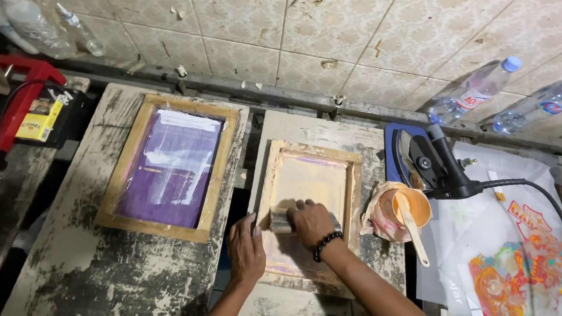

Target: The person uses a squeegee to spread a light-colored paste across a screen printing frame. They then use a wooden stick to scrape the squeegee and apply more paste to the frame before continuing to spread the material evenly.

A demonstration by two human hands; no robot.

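The right hand [310,220] is closed over a squeegee [282,221], pressing it onto the mesh of the smaller wooden screen-printing frame [353,200] in the middle of the paint-crusted tabletop [64,262]. The left hand [246,249] lies flat and open on that frame's near left edge, gripping nothing, just holding it down.

From where I stand, the weak spot looks like that left hand: it bears on one corner only, so a hard stroke could skid the frame and smear the print beneath. The cup of orange ink [413,206], with its spatula [413,230] sticking out, sits just beside the frame's right rail, near the working forearm; a wide elbow could tip it. Close behind it the iron [431,163] rests on its pad, its cord [542,194] trailing over the printed transfer sheet [512,279]. The larger purple screen [168,165] lies apart on the left.
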